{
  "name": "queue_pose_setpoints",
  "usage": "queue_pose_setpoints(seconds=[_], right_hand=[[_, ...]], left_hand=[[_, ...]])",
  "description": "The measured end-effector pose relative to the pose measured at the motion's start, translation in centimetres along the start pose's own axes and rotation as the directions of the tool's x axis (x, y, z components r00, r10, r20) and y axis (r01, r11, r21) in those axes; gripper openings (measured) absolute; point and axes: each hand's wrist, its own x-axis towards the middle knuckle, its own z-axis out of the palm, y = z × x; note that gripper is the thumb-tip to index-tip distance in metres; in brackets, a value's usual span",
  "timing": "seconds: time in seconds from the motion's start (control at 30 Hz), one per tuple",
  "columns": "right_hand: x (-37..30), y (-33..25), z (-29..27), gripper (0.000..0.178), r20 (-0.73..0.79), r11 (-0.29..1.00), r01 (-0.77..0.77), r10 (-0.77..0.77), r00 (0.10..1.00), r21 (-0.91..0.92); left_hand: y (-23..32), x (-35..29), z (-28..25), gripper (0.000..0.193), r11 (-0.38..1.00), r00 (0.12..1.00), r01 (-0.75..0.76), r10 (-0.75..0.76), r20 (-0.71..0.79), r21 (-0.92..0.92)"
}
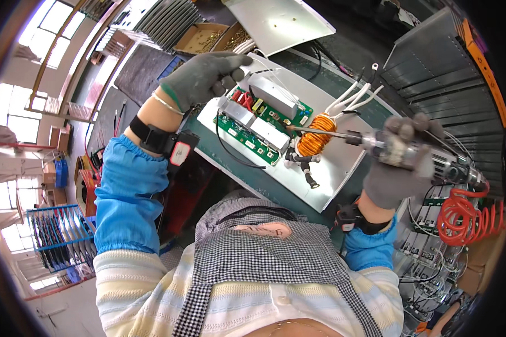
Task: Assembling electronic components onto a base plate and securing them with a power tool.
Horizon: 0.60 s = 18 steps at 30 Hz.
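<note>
My right hand (402, 168), in a grey glove, is wrapped round a pneumatic screwdriver (399, 150) held almost level. Its long bit points left, passing over an orange-wound toroidal coil (316, 135) to the edge of a green circuit board (245, 135). Whether the tip touches a screw is too small to tell. Silver heat sinks (270, 132) sit on the board, which lies on a white metal panel (334, 174). My left hand (208, 78), also gloved, is at the panel's far left corner, index finger stretched and the others curled. Its palm is hidden.
A red coiled air hose (466, 216) hangs at right from the screwdriver. Thick white cables (357, 98) rise beside the coil. Cardboard boxes of small brass-coloured parts (202, 38) stand at the back, near a loose white sheet (284, 23). Dark metal panels (444, 73) stand at far right.
</note>
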Motion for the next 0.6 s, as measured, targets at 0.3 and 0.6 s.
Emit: queue_pose_setpoints(seconds=[0.3,0.6], right_hand=[[-1.0,5.0,1.5,0.045,0.299,0.969,0.081,-0.008,0.954,-0.233],[-1.3,5.9,2.6,0.042,0.388,0.962,0.121,-0.017,0.922,-0.246]], left_hand=[[-5.4,-7.4,-2.8,0.044,0.965,0.961,-0.253,0.241,-0.133,-0.076],[-12.8,-11.5,2.2,0.038,0.981,0.929,0.191,-0.193,0.316,0.037]])
